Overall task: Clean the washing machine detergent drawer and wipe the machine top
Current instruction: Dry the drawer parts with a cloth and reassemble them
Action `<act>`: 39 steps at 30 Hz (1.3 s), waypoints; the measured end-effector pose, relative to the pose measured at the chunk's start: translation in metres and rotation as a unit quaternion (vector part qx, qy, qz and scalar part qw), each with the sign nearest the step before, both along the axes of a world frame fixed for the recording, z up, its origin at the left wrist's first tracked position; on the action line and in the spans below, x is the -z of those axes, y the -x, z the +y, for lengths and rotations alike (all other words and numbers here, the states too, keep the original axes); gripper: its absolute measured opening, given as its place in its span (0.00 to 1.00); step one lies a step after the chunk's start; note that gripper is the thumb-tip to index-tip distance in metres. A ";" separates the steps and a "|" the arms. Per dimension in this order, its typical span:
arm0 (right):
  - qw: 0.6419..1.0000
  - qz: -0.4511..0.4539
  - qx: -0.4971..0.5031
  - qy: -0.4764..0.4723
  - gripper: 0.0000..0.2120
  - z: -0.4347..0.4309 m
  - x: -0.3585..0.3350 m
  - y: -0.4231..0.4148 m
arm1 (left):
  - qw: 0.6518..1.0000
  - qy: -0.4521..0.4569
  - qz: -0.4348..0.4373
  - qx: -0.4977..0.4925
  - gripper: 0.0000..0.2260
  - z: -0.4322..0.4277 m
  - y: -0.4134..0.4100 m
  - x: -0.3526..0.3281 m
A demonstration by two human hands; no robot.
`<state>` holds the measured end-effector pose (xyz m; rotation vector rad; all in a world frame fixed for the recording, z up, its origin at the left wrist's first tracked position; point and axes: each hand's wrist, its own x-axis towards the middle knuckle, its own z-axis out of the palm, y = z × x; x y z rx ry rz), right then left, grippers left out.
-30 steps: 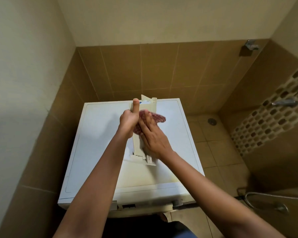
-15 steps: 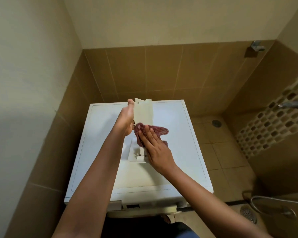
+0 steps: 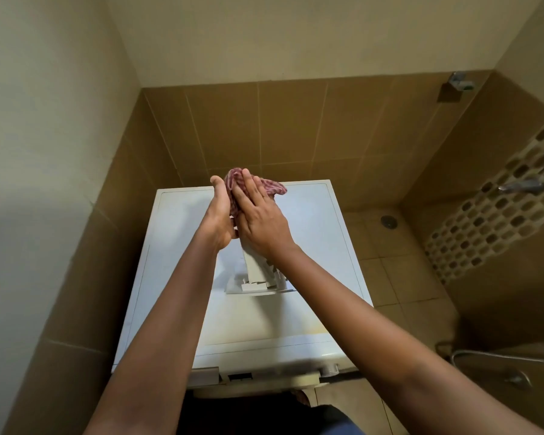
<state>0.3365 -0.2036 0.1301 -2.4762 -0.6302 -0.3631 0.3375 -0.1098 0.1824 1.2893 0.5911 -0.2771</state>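
Note:
The cream detergent drawer [image 3: 255, 271] stands on end on the white washing machine top [image 3: 321, 233], its lower end resting on the lid. My left hand [image 3: 219, 215] holds the drawer's upper left side, thumb up along its edge. My right hand [image 3: 259, 215] presses a red checked cloth [image 3: 272, 186] flat against the drawer's upper face with straight fingers. The cloth bunches out past my fingertips at the top. Both hands and the cloth hide the drawer's upper half.
The machine sits in a tiled corner, with the wall close on the left [image 3: 60, 183] and behind. Floor tiles with a drain [image 3: 388, 220] lie to the right. Taps [image 3: 522, 185] jut from the mosaic wall at right, and a hose [image 3: 496, 356] runs low on the right.
My right hand has slid the cloth up the drawer from its middle to its top end. My left hand still holds the drawer upright. The view has tilted slightly.

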 end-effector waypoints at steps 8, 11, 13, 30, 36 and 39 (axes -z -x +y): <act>1.000 0.002 0.008 0.016 0.27 -0.015 0.018 0.020 | 1.000 0.002 0.012 0.018 0.22 -0.006 -0.013 0.002; 1.000 0.001 0.013 0.007 0.26 -0.023 0.029 0.041 | 0.999 -0.039 0.016 0.001 0.26 -0.001 -0.027 0.009; 1.000 -0.014 0.003 0.021 0.24 -0.031 0.035 0.055 | 0.996 -0.086 0.012 -0.006 0.27 -0.001 -0.034 0.011; 0.981 -0.122 -0.129 0.080 0.10 -0.042 0.050 0.062 | 0.991 -0.109 -0.007 0.080 0.25 0.000 -0.040 0.006; 0.992 -0.028 -0.101 0.066 0.12 -0.032 0.037 0.053 | 0.880 -0.414 -0.145 0.180 0.19 0.028 0.011 0.030; 0.998 0.038 -0.053 0.005 0.09 -0.028 0.023 0.043 | 0.833 -0.481 -0.185 0.202 0.17 0.045 0.033 0.050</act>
